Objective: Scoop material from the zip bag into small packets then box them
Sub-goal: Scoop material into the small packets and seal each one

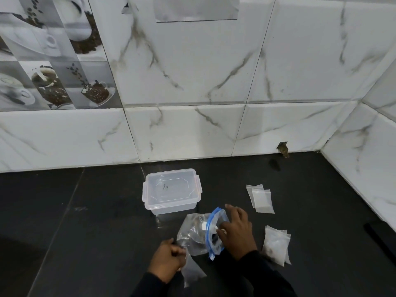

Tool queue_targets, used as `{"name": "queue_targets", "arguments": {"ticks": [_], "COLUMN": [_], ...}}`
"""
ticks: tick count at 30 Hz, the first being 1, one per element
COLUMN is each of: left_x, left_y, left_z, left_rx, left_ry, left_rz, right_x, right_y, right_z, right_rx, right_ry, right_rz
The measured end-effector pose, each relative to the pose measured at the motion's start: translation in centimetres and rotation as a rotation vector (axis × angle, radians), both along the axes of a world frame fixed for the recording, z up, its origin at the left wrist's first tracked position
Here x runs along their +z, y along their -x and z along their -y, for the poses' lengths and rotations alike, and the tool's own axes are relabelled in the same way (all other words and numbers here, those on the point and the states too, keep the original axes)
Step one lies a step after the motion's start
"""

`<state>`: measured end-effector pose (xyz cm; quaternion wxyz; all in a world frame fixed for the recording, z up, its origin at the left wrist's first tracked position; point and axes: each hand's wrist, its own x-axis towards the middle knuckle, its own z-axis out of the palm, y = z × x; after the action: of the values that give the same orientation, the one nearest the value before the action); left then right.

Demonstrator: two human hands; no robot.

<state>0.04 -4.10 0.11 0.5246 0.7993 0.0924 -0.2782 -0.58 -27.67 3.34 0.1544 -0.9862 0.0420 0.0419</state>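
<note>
A clear zip bag (192, 234) with a blue zip rim lies on the black counter, its mouth facing right. My right hand (236, 230) reaches into that mouth and grips a small white scoop. My left hand (168, 259) pinches the top of a small clear packet (192, 272) that hangs down just left of the bag. A clear plastic box (171, 192) with its lid on stands behind the bag. Two flat empty packets (261, 199) lie to the right of the box. A stack of filled packets (276, 245) sits right of my right hand.
The black counter (85, 221) ends at a white marble-tiled wall (192, 129) behind the box and another wall on the right (360, 168). A chipped hole (283, 149) shows at the wall's base.
</note>
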Motion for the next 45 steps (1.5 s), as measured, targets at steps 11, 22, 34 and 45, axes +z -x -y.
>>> {"name": "queue_targets", "arguments": {"ticks": [11, 22, 34, 45], "left_x": [3.7, 3.6, 3.4, 5.6], "left_y": [-2.1, -2.9, -1.3, -2.7], "left_z": [1.7, -0.4, -0.3, -0.5], "left_rx": [0.061, 0.073, 0.047, -0.005], "left_ry": [0.474, 0.370, 0.359, 0.395], "left_rz": [-0.069, 0.052, 0.052, 0.147], "right_x": [-1.1, 0.5, -0.2, 0.5], "right_y": [-1.9, -2.8, -4.1, -3.6], "right_z": [1.8, 3.0, 1.7, 2.0], "right_rx": [-0.190, -0.467, -0.128, -0.140], "right_ry": [-0.294, -0.864, -0.373, -0.448], "right_rz": [-0.264, -0.427, -0.220, -0.405]}}
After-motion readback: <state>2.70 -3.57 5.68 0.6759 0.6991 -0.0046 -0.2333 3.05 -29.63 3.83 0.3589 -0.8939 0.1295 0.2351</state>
